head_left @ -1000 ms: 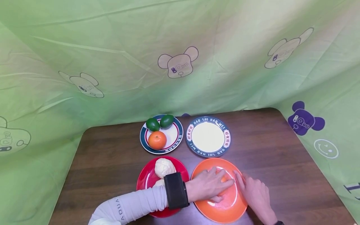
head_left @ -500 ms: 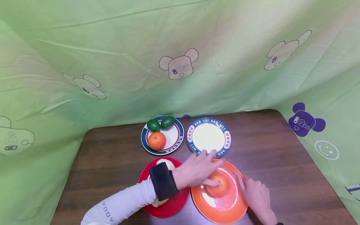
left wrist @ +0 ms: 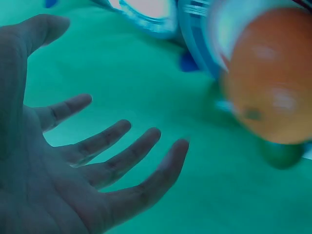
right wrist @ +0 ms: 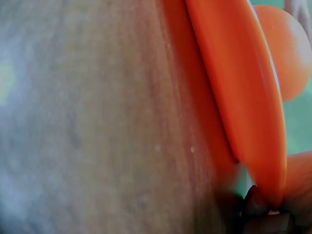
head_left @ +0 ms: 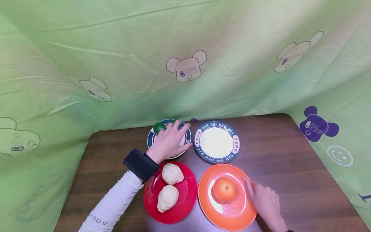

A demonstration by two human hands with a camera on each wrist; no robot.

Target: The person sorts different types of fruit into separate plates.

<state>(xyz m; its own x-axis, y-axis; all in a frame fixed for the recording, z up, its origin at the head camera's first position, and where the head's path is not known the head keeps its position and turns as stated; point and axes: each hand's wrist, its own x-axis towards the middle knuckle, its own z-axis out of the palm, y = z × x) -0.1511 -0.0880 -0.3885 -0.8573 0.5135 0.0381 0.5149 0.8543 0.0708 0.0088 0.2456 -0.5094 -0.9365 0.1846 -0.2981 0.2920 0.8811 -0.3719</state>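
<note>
My left hand reaches over the far left plate, its fingers spread and holding nothing. On that plate lie two green fruits, one partly covered by the fingers. The plate's orange is hidden by the hand in the head view; the left wrist view shows it apart from the fingertips. With thumb above and fingers below, my right hand pinches the right rim of an orange plate. A second orange sits in the middle of this plate.
A red plate with two pale buns stands left of the orange plate. Behind, a white plate with a blue lettered rim stands beside the fruit plate. A green printed cloth hangs along the table's back edge.
My left hand has let go of the orange on the orange plate, lifted and moved left to the far fruit plate. The right hand has kept its grip on the rim.
</note>
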